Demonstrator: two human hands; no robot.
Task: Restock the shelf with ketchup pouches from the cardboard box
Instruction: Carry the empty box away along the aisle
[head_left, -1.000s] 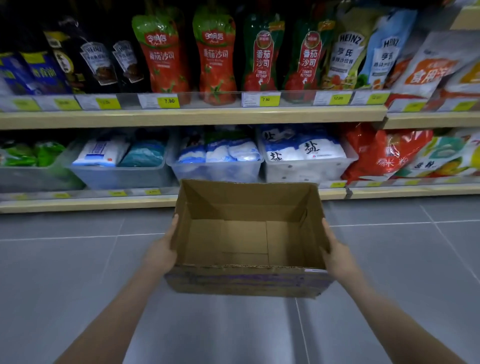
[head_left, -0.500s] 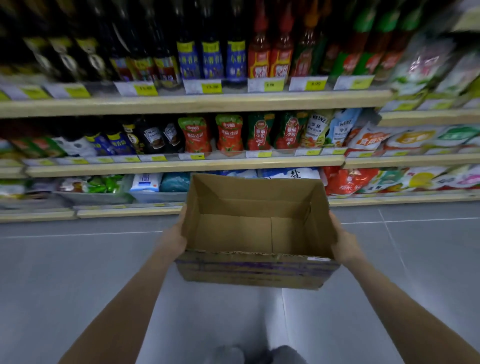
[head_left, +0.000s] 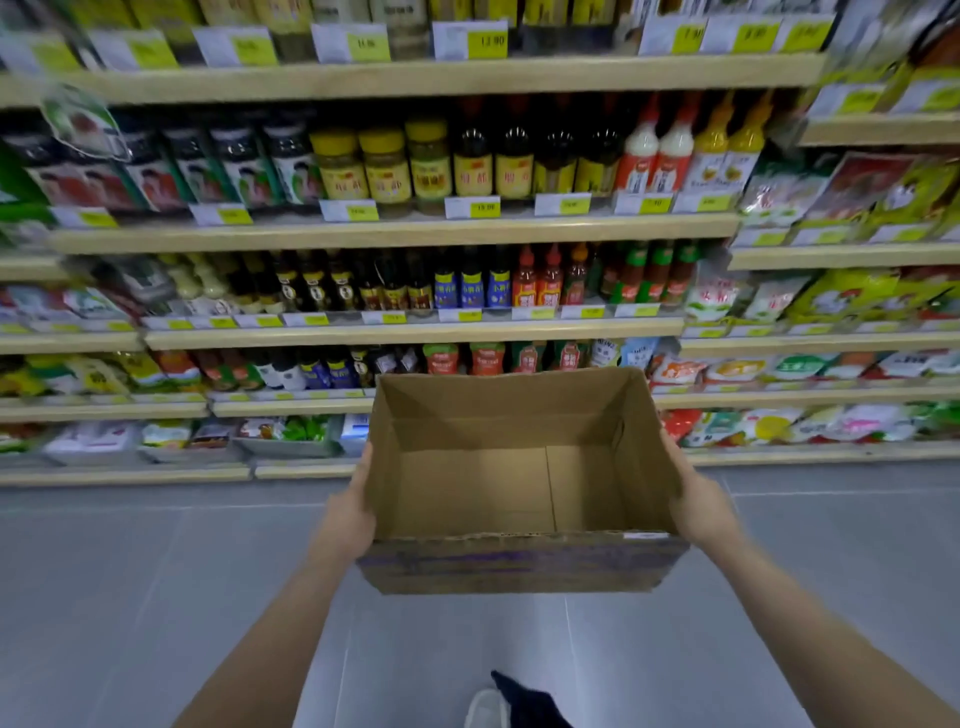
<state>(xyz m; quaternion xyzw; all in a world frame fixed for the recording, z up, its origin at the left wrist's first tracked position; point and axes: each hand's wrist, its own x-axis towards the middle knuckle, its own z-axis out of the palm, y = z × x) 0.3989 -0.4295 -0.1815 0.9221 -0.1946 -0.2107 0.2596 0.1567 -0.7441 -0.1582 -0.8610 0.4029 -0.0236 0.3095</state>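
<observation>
- Holding an open cardboard box (head_left: 519, 483) out in front, above the grey tiled floor (head_left: 130, 597), both arms stretched forward.
- left hand (head_left: 345, 514) pressed flat on the box's left wall, fingers wrapped to the outer side, grasping the box.
- right hand (head_left: 698, 506) on the right wall, same grip (fingers go round the far side, tips hidden).
- box interior bare brown cardboard, nothing in it; near wall shows purple print, blurred.
- ketchup pouches (head_left: 462, 358) (red with green tops) stand on the shelf (head_left: 291, 406) just behind the box's far rim, second tier from the floor; lower parts hidden by the box.
- white Heinz pouch (head_left: 605, 353) and a light blue one just right of them.
- next tier up: dark sauce bottles (head_left: 311, 286), blue-label bottles (head_left: 470, 288), red chilli sauce bottles (head_left: 537, 280).
- higher tier: yellow-lid jars (head_left: 384, 166), dark bottles with yellow labels.
- yellow price tags (head_left: 485, 209) along shelf edges, mostly unreadable.
- bottom edge: white shoe (head_left: 483, 709) and dark trouser leg.
</observation>
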